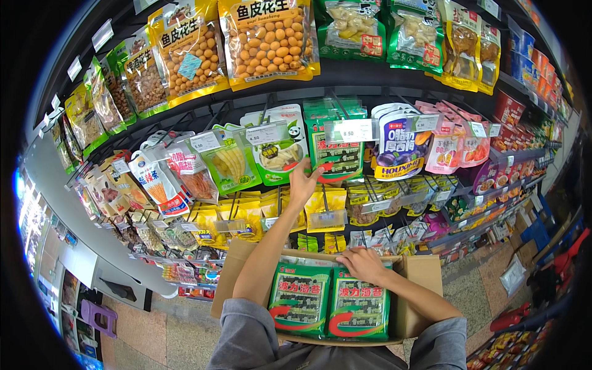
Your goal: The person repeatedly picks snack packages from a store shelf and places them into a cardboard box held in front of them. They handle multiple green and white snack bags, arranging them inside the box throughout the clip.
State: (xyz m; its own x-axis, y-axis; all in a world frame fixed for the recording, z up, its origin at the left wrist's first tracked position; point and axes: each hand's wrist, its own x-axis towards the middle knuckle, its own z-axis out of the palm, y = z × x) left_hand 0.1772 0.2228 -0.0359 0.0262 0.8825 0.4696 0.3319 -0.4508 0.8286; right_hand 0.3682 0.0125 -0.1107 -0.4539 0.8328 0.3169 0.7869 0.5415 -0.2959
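My left hand (303, 181) reaches up to a hanging rack, its thumb at the lower left edge of a green seaweed packet (340, 159); the fingers are partly hidden between it and a panda-printed packet (277, 155). Against my body stands an open cardboard box (422, 277). Inside it, two green seaweed packets face up side by side, a left packet (299, 300) and a right packet (360, 307). My right hand (363, 264) lies over the right packet's top edge, by the box's far wall. Its fingertips are partly hidden, so its grip is unclear.
Price-tag holders (355, 131) jut out from the hooks. Bags of coated peanuts (268, 41) hang above, and small yellow packets (326, 203) hang below. A purple stool (99, 317) stands on the tiled floor at left. More shelves with tubs (506, 111) curve away at right.
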